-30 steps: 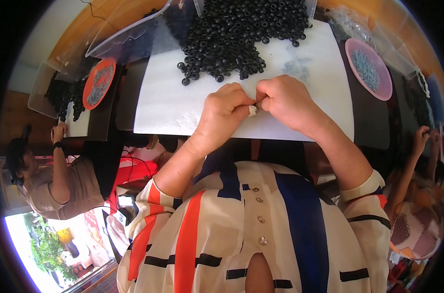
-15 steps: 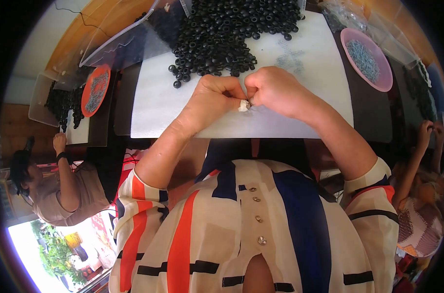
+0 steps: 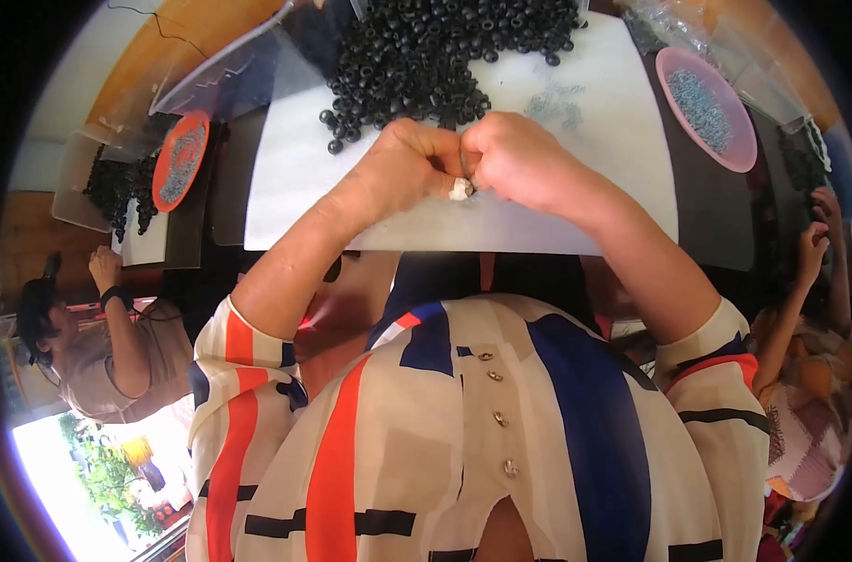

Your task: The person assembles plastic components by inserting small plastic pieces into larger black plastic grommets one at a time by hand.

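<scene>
My left hand [image 3: 402, 169] and my right hand [image 3: 519, 164] meet above a white mat [image 3: 295, 187], fingers curled tight. Between their fingertips sits a small pale piece [image 3: 460, 189]; both hands pinch it, and its shape is too small to tell. Just beyond the hands lies a big heap of black rubber rings [image 3: 426, 51]. A scatter of tiny grey metal parts [image 3: 557, 98] rests on the mat to the right of the heap.
A pink dish [image 3: 740, 155] of small grey parts stands at the right. An orange dish [image 3: 177, 159] of similar parts and more black rings [image 3: 117, 187] lie at the left. One person sits at my left [image 3: 98, 356], another at my right [image 3: 810, 318].
The view has tipped so the hands and mat sit lower and closer in the picture. Both hands stay pressed together on the small piece.
</scene>
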Tool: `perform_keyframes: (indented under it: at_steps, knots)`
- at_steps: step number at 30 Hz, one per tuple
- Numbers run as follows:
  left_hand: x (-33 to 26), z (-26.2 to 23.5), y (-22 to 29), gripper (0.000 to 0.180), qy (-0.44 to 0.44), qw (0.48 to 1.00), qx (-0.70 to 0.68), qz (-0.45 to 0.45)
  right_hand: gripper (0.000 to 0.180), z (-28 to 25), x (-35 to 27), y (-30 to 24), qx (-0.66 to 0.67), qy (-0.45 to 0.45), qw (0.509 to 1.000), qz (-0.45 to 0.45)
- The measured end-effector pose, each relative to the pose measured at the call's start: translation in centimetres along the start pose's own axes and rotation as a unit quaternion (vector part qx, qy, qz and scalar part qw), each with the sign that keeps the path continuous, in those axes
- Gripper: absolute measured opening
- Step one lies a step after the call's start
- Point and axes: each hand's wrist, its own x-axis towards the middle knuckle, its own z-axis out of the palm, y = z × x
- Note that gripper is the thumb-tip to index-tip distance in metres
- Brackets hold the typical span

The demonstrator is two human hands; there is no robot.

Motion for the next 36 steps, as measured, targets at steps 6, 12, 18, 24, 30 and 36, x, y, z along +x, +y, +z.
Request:
perform_keyframes:
  at_steps: [6, 12, 18, 24, 30, 36]
  knots:
    - [-0.1, 0.8, -1.7, 0.008, 0.018, 0.997, 0.007, 0.068, 0.021, -0.7, -0.4, -0.9, 0.029, -0.059, 0.994, 0.086]
    - [-0.8, 0.8, -2.2, 0.005, 0.015, 0.995, -0.049, 0.087, 0.022, -0.2, -1.0, -1.7, -0.073, -0.021, 0.996, 0.038]
    - [-0.5, 0.7, -1.8, 0.005, 0.027, 0.995, 0.020, 0.097, 0.013, -0.1, -0.7, -1.4, -0.069, -0.009, 0.996, 0.059]
    - [-0.2, 0.5, -0.5, 0.010, 0.006, 1.000, 0.030, 0.009, 0.011, 0.0, -0.3, -1.0, -0.042, -0.032, 0.995, 0.083]
    - [0.3, 0.6, -1.0, 0.007, -0.023, 0.996, 0.034, 0.075, 0.015, -0.4, -0.4, -0.5, 0.048, -0.054, 0.992, 0.104]
    - [0.6, 0.5, -0.4, 0.011, -0.021, 0.996, 0.075, 0.042, 0.012, -0.3, -0.1, -0.1, 0.034, -0.048, 0.992, 0.108]
